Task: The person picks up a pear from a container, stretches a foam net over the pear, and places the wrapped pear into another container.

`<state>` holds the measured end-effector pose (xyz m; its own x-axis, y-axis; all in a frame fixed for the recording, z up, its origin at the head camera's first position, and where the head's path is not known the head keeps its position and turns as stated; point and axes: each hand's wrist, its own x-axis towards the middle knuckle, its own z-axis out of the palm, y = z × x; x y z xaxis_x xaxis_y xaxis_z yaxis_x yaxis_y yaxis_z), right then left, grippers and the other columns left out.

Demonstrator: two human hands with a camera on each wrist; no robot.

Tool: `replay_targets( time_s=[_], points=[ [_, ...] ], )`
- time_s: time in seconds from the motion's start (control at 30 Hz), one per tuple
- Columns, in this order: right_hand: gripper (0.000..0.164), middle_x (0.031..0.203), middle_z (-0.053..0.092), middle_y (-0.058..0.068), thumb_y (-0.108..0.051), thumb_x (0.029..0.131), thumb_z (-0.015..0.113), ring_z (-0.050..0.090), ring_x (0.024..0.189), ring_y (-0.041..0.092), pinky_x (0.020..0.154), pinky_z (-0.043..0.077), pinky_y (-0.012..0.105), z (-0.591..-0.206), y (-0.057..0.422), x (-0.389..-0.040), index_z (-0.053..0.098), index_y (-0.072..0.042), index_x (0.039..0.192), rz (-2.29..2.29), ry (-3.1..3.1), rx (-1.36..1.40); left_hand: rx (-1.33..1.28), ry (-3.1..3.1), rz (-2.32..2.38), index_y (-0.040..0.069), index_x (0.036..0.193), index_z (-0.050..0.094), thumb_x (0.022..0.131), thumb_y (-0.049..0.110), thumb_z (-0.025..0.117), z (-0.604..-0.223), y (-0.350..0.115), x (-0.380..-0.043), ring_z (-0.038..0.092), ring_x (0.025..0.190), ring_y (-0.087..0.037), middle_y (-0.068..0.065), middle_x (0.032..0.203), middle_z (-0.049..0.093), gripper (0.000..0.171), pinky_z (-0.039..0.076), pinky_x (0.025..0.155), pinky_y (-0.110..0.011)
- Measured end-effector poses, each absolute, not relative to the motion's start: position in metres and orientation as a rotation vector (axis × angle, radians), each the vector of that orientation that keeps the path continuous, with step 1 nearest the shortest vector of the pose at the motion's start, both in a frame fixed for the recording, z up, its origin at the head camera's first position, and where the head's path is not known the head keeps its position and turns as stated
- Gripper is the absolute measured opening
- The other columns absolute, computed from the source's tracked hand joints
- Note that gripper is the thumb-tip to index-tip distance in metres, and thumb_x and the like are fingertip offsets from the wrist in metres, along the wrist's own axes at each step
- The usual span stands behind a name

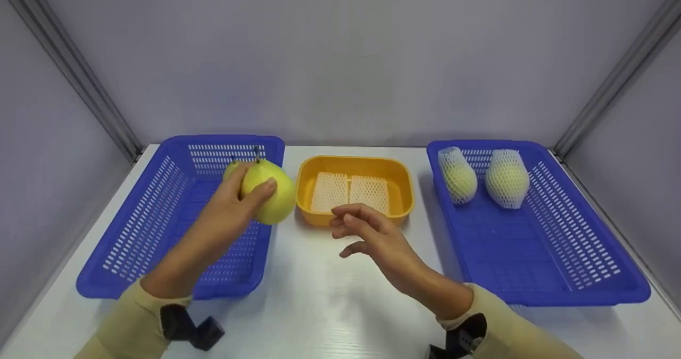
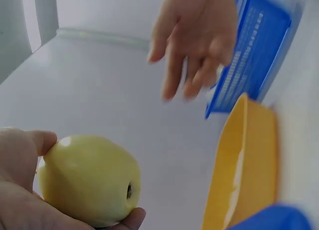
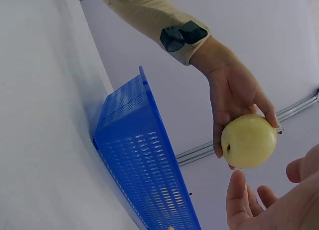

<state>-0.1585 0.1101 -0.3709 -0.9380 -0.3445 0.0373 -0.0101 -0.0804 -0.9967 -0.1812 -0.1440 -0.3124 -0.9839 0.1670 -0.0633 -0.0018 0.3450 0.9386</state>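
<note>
A yellow-green pear [image 1: 277, 199] with a dark stem is in my left hand [image 1: 226, 202], gripped between thumb and fingers, raised over the right side of the left blue basket [image 1: 178, 199]. Its dark blossom end faces the camera in the left wrist view. Part of another pear [image 1: 230, 168] shows behind that hand, inside the basket. My right hand [image 1: 384, 238] holds nothing; its fingers are loosely bent, in front of the yellow basin [image 1: 399, 189]. Two white foam net sleeves [image 1: 330, 191] lie flat side by side in the basin.
At the right, a second blue basket [image 1: 521, 258] contains two pears in white foam nets [image 1: 507, 179] near its far end. The white table [image 1: 314, 295] meets a pale back wall [image 1: 351, 72], with side walls at left and right.
</note>
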Motion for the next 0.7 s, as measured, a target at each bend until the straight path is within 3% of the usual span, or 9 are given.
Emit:
replay_targets(
  time_s=[0.1,0.23,0.4,0.5,0.7],
  points=[
    [0.043,0.142,0.05,0.018,-0.019,0.107,0.051,0.052,0.128,0.03,0.103,0.051,0.041,-0.371,0.107,-0.156,0.048,0.0,0.145,-2.153,1.983,-0.442,0.157,2.43,1.736,0.012,0.158,0.028,0.107,0.04,0.052,-0.32,-0.127,-0.168,0.047,0.123,-0.033,-0.016,0.141,0.043,0.063,0.04,0.111,-0.051],
    [0.057,0.162,0.029,0.015,-0.015,0.104,0.045,0.033,0.146,0.031,0.119,0.032,0.048,-0.371,0.104,-0.151,0.031,-0.003,0.158,-2.125,2.018,-0.548,0.206,2.435,1.778,0.011,0.155,0.033,0.106,0.036,0.056,-0.332,-0.107,-0.154,0.05,0.122,-0.032,-0.016,0.141,0.048,0.06,0.042,0.107,-0.052],
    [0.077,0.168,0.016,0.015,-0.001,0.094,0.046,0.026,0.15,0.034,0.12,0.028,0.052,-0.372,0.104,-0.144,0.012,-0.003,0.162,-2.006,2.092,-0.791,0.282,2.466,1.769,0.009,0.154,0.035,0.103,0.039,0.061,-0.345,-0.09,-0.147,0.054,0.113,-0.03,-0.016,0.135,0.051,0.064,0.049,0.096,-0.046],
    [0.086,0.168,0.017,0.013,0.002,0.09,0.057,0.027,0.151,0.03,0.121,0.029,0.047,-0.374,0.103,-0.14,0.011,-0.004,0.163,-1.916,2.175,-0.881,0.314,2.475,1.773,0.008,0.153,0.036,0.101,0.041,0.063,-0.351,-0.086,-0.146,0.055,0.112,-0.03,-0.016,0.135,0.052,0.066,0.049,0.094,-0.044],
    [0.089,0.168,0.017,0.007,-0.01,0.095,0.073,0.023,0.153,0.023,0.121,0.029,0.043,-0.378,0.102,-0.137,0.017,-0.009,0.163,-1.84,2.305,-0.862,0.342,2.423,1.801,0.008,0.152,0.035,0.1,0.045,0.064,-0.357,-0.083,-0.145,0.054,0.112,-0.03,-0.016,0.135,0.051,0.07,0.049,0.094,-0.043]
  ],
)
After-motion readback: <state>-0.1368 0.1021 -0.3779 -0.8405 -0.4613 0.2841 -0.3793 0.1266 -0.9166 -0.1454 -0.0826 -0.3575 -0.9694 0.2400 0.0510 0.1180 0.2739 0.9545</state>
